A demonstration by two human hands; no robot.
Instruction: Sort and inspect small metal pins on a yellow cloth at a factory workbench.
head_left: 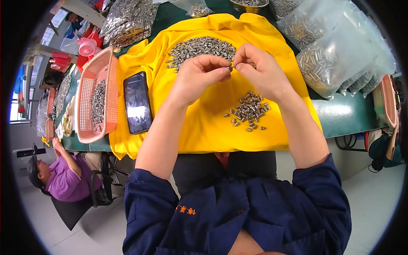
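My left hand (199,77) pinches a small metal part (230,68) between thumb and forefinger, above a yellow cloth (204,114). Close beside it, almost touching, is my right hand (262,71), its thumb and fingertips pressed together; what they hold is too small to make out. Beyond the hands lies a large heap of small silvery metal parts (202,47). A smaller pile of the same sort of parts (250,108) sits nearer to me, below my right hand, with a few loose ones around it.
A dark phone (137,103) lies left on the cloth, beside a pink plastic basket (112,97) holding metal parts. Clear bags of parts (321,63) stand right, another bag (129,21) far left, a metal bowl (250,6) at the back. Seated at left is a person in purple (70,182).
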